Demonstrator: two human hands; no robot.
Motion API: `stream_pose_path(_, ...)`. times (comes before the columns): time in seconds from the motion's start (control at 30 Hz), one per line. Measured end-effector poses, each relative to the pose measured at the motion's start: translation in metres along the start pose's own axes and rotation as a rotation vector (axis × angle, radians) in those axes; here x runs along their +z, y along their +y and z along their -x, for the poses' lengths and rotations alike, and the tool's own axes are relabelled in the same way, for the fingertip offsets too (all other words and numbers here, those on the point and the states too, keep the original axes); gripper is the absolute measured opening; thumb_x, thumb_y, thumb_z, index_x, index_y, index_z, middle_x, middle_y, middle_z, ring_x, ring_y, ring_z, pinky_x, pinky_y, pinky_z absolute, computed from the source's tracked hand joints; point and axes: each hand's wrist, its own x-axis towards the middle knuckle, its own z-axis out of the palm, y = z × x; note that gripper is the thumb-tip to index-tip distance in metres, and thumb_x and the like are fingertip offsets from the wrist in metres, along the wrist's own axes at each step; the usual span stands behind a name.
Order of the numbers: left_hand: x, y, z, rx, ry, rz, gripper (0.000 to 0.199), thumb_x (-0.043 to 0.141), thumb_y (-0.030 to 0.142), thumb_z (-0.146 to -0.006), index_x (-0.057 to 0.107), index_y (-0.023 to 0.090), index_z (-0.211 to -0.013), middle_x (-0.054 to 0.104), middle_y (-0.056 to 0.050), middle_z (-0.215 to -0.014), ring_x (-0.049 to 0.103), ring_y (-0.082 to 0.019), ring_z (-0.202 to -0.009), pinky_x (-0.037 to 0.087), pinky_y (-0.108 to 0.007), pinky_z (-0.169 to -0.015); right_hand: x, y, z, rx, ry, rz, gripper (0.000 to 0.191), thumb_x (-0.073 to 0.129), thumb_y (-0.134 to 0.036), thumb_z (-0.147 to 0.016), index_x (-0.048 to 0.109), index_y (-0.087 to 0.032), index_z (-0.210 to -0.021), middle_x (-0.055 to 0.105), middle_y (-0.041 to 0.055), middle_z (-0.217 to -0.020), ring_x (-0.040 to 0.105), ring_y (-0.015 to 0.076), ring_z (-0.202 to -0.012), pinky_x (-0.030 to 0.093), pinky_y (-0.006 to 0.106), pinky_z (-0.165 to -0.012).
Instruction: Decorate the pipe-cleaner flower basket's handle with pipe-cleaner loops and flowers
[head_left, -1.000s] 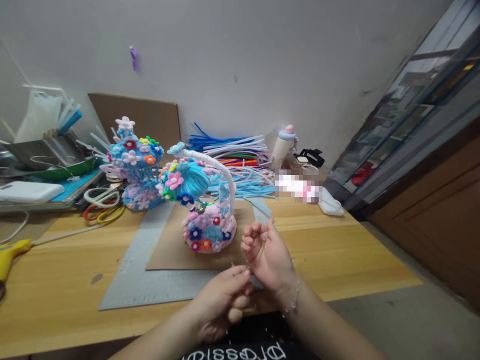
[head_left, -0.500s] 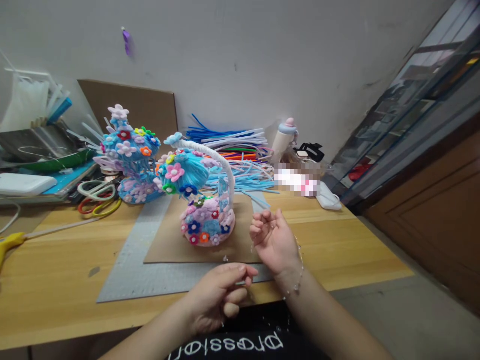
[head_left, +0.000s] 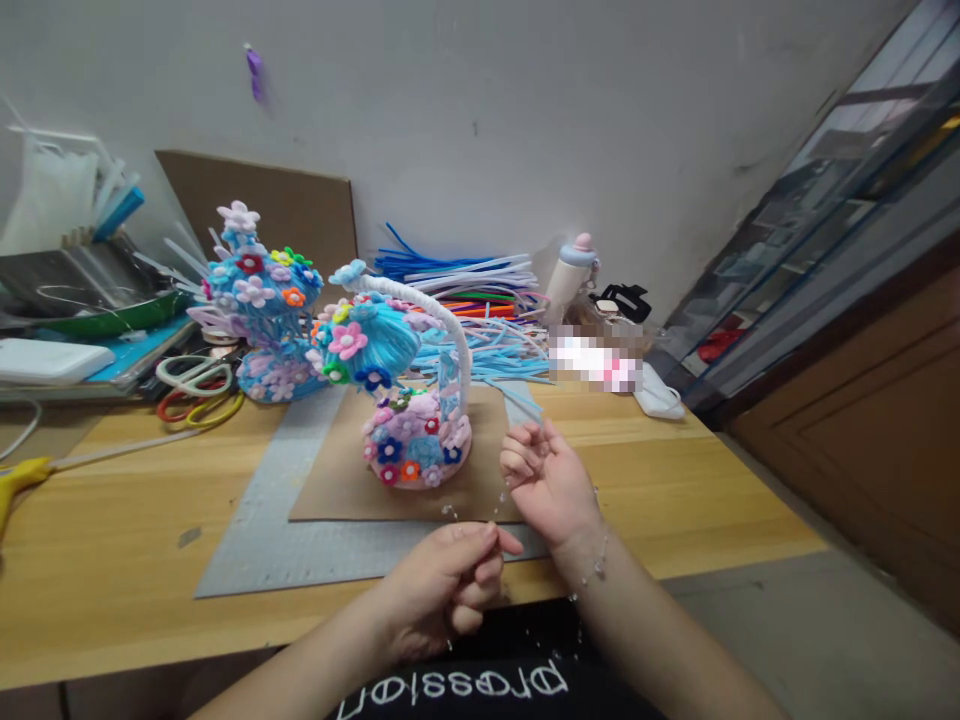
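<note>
My left hand point(head_left: 450, 590) is low at the table's front edge, its thumb and fingers pinched on a thin strand with small clear beads point(head_left: 448, 512). To its right, my right hand point(head_left: 544, 475) is palm up with curled fingers; beads hang near its fingertips and more lie along the wrist. What its fingers grip is too small to make out. Beyond both hands, a lamp-like piece point(head_left: 416, 440) covered in felt flowers stands on brown cardboard point(head_left: 337, 490), with a white curved stem and a blue shade point(head_left: 382, 345). Neither hand touches it.
Behind left stands a second blue flowered piece point(head_left: 262, 290). Scissors point(head_left: 199, 390), a yellow-handled tool point(head_left: 22, 480) and a pan point(head_left: 97, 285) are at left. Pipe cleaners point(head_left: 465, 275), a bottle point(head_left: 570, 275) and a white device point(head_left: 660, 392) lie at the back. A grey mat point(head_left: 262, 550) is under the cardboard.
The fingers of my right hand have curled in slightly. My left hand has shifted a little up and right, and the beaded strand now shows more between the hands.
</note>
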Motion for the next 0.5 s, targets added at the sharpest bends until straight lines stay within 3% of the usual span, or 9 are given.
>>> stream_pose_path(0.13,-0.002,0.002,0.008,0.114,0.079,-0.354,0.038,0.058,0.054,-0.082,0.063,0.016,-0.083,0.03,0.009,-0.051,0.017,-0.006,-0.041,0.013,-0.021,-0.04,-0.006,-0.016,0.009,-0.046,-0.107,0.163,0.029,0.042,-0.025,-0.096,0.052,-0.017,-0.07,0.042,-0.0044,-0.058,0.03,0.0056,-0.041,0.027,0.014,-0.036)
stream_pose_path(0.23,0.001,0.011,0.017,0.326,0.237,-0.889,0.035,0.049,0.046,-0.089,0.061,0.017,-0.073,0.045,0.003,-0.056,0.04,-0.011,-0.053,0.03,-0.023,-0.054,-0.015,-0.023,0.02,-0.077,-0.22,0.454,0.014,0.06,-0.024,-0.086,0.058,-0.017,-0.075,0.05,-0.0028,-0.064,0.033,0.0052,-0.046,0.029,0.015,-0.041)
stream_pose_path(0.33,0.003,0.019,0.025,0.362,0.331,-1.261,0.032,0.042,0.04,-0.093,0.059,0.019,-0.074,0.06,-0.002,-0.072,0.053,-0.017,-0.073,0.034,-0.026,-0.067,-0.027,-0.023,0.032,-0.078,-0.296,0.858,0.013,0.069,-0.028,-0.081,0.063,-0.017,-0.078,0.054,-0.0018,-0.067,0.036,0.0054,-0.05,0.029,0.018,-0.047)
stream_pose_path(0.4,0.003,0.022,0.027,0.325,0.368,-1.366,0.032,0.04,0.04,-0.093,0.059,0.02,-0.076,0.061,-0.003,-0.073,0.055,-0.019,-0.071,0.034,-0.027,-0.065,-0.031,-0.016,0.038,-0.082,-0.371,1.114,0.014,0.071,-0.031,-0.08,0.067,-0.018,-0.083,0.055,-0.0007,-0.071,0.043,0.0081,-0.058,0.032,0.02,-0.052)
stream_pose_path(0.5,0.0,0.021,0.024,0.374,0.388,-1.363,0.031,0.042,0.039,-0.092,0.063,0.021,-0.078,0.064,-0.005,-0.074,0.057,-0.021,-0.071,0.036,-0.028,-0.066,-0.029,-0.002,0.046,-0.174,-0.529,1.342,0.014,0.069,-0.031,-0.082,0.069,-0.021,-0.091,0.057,0.0012,-0.082,0.047,0.012,-0.07,0.036,0.025,-0.061)
